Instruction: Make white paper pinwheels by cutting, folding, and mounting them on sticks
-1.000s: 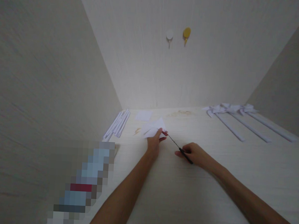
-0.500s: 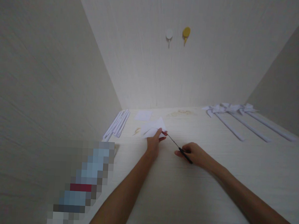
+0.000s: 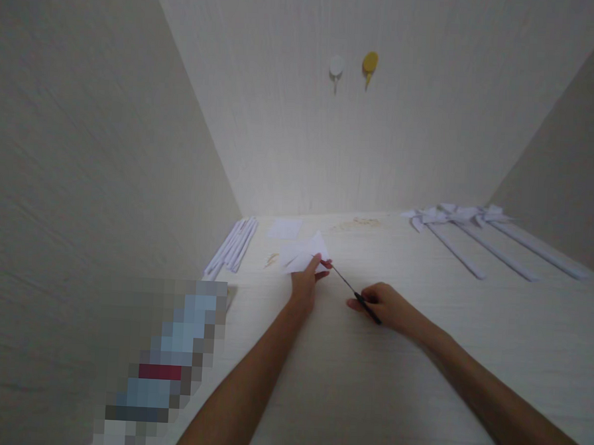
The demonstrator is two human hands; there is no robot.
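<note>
My left hand (image 3: 306, 283) pinches a folded white paper (image 3: 302, 255) and holds it just above the pale table (image 3: 348, 378). My right hand (image 3: 385, 305) grips black-handled scissors (image 3: 355, 294). Their thin blades point up and left, with the tips meeting the paper's edge beside my left fingertips. I cannot tell how far apart the blades are.
White rolled paper sticks (image 3: 233, 246) lie in a bundle at the back left, with a flat white paper square (image 3: 285, 228) beside them. Three white paper pinwheels on sticks (image 3: 468, 228) lie at the back right. Two hooks, white (image 3: 336, 68) and yellow (image 3: 370, 63), hang on the back wall. Side walls close in.
</note>
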